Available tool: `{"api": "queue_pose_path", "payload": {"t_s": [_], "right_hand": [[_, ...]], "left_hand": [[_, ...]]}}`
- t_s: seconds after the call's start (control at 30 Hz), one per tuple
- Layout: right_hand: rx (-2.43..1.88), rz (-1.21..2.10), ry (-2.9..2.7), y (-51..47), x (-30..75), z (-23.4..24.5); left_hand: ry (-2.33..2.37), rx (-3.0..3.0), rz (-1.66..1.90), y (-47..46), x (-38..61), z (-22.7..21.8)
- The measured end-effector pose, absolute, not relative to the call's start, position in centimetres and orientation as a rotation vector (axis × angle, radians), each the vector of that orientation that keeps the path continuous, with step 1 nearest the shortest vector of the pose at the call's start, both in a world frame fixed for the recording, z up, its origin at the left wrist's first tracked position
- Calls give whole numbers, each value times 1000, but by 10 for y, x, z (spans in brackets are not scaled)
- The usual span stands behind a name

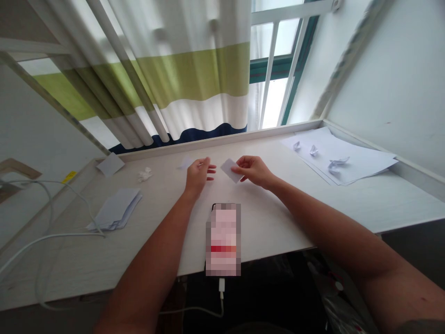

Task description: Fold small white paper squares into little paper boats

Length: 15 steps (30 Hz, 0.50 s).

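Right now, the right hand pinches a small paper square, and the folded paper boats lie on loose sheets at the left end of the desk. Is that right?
No: the folded paper boats lie on the loose sheets at the right end of the desk, not the left, as the head view shows. The right hand does pinch the small paper square.

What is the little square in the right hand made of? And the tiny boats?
The little square looks like thin white paper: matte, with straight, clean edges. The tiny boats seem to be similar paper, judging by their sharp folds, though they look too small to be sure.
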State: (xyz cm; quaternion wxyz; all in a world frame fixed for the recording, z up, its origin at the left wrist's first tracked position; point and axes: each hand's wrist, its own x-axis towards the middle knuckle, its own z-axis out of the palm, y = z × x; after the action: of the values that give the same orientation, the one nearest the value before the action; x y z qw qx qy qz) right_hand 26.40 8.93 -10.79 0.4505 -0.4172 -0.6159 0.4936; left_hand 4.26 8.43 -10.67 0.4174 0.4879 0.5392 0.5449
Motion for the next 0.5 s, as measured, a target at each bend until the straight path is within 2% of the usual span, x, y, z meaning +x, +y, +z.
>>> {"api": "queue_pose_path", "payload": {"t_s": [0.17, 0.37, 0.5], "right_hand": [[-962, 984, -1750, 83, 260, -109], [-942, 1290, -1743, 83, 263, -106], [-866, 1232, -1575, 85, 261, -105]], "left_hand": [[1076, 1564, 1310, 74, 62, -113], [1049, 1422, 1301, 71, 62, -111], [1000, 1343, 1267, 68, 62, -105]]}}
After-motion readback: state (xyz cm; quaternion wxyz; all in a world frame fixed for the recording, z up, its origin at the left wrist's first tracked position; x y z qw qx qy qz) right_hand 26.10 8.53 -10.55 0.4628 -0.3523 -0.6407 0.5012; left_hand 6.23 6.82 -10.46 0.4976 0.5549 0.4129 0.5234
